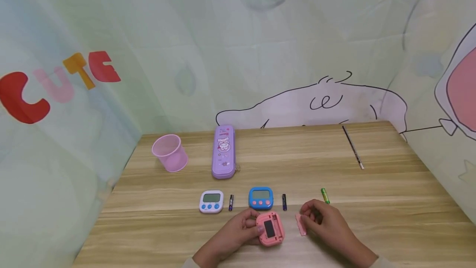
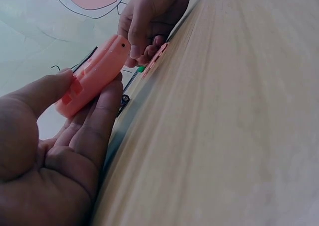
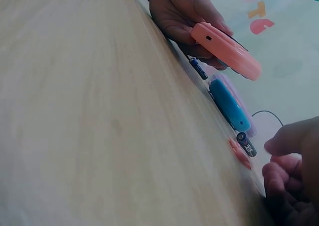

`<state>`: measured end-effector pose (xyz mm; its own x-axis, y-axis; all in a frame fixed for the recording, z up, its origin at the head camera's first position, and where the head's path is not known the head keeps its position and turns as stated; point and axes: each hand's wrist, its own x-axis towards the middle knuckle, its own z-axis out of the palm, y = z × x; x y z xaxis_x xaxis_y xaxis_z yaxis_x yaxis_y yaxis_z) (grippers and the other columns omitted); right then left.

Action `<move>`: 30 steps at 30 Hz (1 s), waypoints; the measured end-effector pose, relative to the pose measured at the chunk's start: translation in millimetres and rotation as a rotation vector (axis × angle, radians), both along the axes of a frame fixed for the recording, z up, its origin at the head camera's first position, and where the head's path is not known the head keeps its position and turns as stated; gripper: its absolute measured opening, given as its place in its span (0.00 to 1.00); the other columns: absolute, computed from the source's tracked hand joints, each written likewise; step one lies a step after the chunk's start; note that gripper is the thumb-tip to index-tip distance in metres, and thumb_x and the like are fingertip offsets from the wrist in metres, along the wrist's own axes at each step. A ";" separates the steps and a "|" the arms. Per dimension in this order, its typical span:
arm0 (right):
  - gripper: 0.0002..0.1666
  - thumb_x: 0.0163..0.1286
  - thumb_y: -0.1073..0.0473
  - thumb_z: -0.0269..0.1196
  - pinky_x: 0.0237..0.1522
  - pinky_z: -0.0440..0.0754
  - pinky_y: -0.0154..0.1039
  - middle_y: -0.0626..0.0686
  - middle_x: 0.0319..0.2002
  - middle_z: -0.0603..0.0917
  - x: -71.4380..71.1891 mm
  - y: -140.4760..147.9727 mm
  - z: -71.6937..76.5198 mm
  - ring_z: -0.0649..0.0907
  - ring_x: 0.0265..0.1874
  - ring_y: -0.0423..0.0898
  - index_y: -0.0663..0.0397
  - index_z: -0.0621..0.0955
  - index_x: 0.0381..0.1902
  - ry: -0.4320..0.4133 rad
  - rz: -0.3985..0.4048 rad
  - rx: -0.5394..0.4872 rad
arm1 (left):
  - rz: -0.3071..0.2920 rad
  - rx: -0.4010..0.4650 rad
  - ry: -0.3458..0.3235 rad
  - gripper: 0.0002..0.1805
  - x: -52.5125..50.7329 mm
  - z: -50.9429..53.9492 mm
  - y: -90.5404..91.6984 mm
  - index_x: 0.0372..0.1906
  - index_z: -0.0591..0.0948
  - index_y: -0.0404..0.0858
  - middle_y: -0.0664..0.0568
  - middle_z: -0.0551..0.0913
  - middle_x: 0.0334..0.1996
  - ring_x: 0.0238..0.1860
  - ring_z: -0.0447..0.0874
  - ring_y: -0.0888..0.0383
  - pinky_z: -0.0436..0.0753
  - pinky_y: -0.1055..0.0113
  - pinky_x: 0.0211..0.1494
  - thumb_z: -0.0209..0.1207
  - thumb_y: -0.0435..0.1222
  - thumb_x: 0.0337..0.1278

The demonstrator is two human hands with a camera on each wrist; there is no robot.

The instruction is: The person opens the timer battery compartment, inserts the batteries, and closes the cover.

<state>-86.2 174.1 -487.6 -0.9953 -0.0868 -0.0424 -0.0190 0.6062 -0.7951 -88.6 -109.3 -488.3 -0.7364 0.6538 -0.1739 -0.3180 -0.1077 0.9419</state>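
Observation:
My left hand (image 1: 241, 230) holds a pink digital timer (image 1: 270, 229) with its back facing up, thumb on the back and fingers beneath. The battery compartment lies uncovered, and a black rectangle sits beside it. In the left wrist view, the timer (image 2: 94, 76) is tilted above the table. A small pink battery cover (image 1: 300, 225) lies by my right hand (image 1: 327, 220). From the right wrist view, the cover (image 3: 240, 154) rests on the table, apart from the loosely bent fingers (image 3: 279, 173). Just beyond that hand lies a green battery (image 1: 325, 195).
A white timer (image 1: 211, 202) and a blue timer (image 1: 260, 198) lie ahead, with one dark battery (image 1: 231, 202) between them and another dark battery (image 1: 284, 202) right of the blue one. Farther back are a pink cup (image 1: 171, 154), a purple pencil case (image 1: 224, 152) and a pencil (image 1: 352, 147).

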 end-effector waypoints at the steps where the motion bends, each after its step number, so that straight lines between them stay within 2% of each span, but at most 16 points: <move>1: 0.10 0.58 0.62 0.71 0.25 0.79 0.30 0.42 0.27 0.78 0.5 0.5 -0.5 0.76 0.25 0.39 0.47 0.81 0.36 0.005 0.007 -0.005 | 0.000 0.000 0.003 0.19 0.1 0.2 0.0 0.56 0.69 0.28 0.35 0.83 0.49 0.47 0.85 0.47 0.85 0.58 0.49 0.58 0.33 0.66; 6: 0.08 0.61 0.59 0.70 0.27 0.80 0.31 0.42 0.28 0.79 4.1 4.8 -3.8 0.77 0.26 0.39 0.46 0.81 0.37 0.067 0.060 -0.057 | -0.002 0.011 0.016 0.20 0.4 -0.8 0.2 0.56 0.69 0.27 0.35 0.83 0.48 0.47 0.85 0.48 0.85 0.59 0.49 0.59 0.33 0.66; 9: 0.07 0.63 0.59 0.69 0.27 0.80 0.31 0.41 0.28 0.79 5.9 8.7 -6.4 0.78 0.26 0.38 0.43 0.80 0.37 0.169 0.099 -0.103 | -0.004 0.018 0.021 0.20 0.5 -2.0 0.6 0.56 0.69 0.27 0.35 0.83 0.48 0.47 0.85 0.48 0.85 0.59 0.50 0.59 0.34 0.66; 13: 0.10 0.63 0.65 0.68 0.31 0.84 0.32 0.40 0.32 0.82 6.0 15.2 -9.2 0.80 0.30 0.38 0.44 0.80 0.39 0.347 0.129 -0.136 | -0.003 0.016 0.027 0.20 0.6 -2.3 1.2 0.55 0.69 0.27 0.34 0.83 0.48 0.47 0.85 0.48 0.85 0.58 0.50 0.59 0.34 0.66; 15: 0.13 0.62 0.68 0.68 0.35 0.85 0.31 0.40 0.35 0.82 4.8 18.9 -9.3 0.81 0.32 0.37 0.47 0.81 0.40 0.415 0.120 -0.133 | -0.002 0.012 0.027 0.20 0.7 -1.9 1.4 0.55 0.69 0.27 0.34 0.83 0.48 0.47 0.85 0.47 0.85 0.58 0.50 0.59 0.34 0.66; 18: 0.16 0.59 0.72 0.69 0.41 0.83 0.27 0.42 0.36 0.83 2.4 23.4 -6.4 0.81 0.35 0.37 0.50 0.81 0.42 0.489 0.091 -0.110 | 0.000 0.004 0.025 0.20 0.8 -0.9 1.3 0.55 0.69 0.27 0.35 0.83 0.48 0.47 0.85 0.47 0.85 0.58 0.50 0.58 0.34 0.66; 21: 0.19 0.55 0.79 0.68 0.44 0.81 0.25 0.50 0.36 0.84 -0.4 27.2 1.6 0.82 0.36 0.40 0.58 0.80 0.43 0.565 0.083 -0.120 | 0.000 -0.004 0.028 0.19 0.9 0.2 1.1 0.55 0.69 0.27 0.35 0.83 0.48 0.47 0.85 0.47 0.85 0.59 0.49 0.58 0.34 0.67; 25: 0.22 0.53 0.84 0.65 0.50 0.79 0.24 0.59 0.39 0.83 -5.2 36.3 11.1 0.82 0.40 0.42 0.67 0.79 0.45 0.633 0.097 -0.153 | 0.000 -0.005 0.031 0.19 0.9 1.1 0.8 0.55 0.69 0.27 0.35 0.83 0.48 0.47 0.85 0.48 0.85 0.59 0.49 0.58 0.34 0.66; 30: 0.27 0.53 0.81 0.68 0.56 0.73 0.22 0.56 0.46 0.82 -15.3 56.5 3.6 0.80 0.49 0.36 0.62 0.79 0.52 0.654 0.083 -0.125 | 0.005 -0.012 0.028 0.19 1.3 1.0 0.2 0.55 0.69 0.28 0.36 0.83 0.48 0.47 0.85 0.47 0.85 0.59 0.49 0.59 0.34 0.66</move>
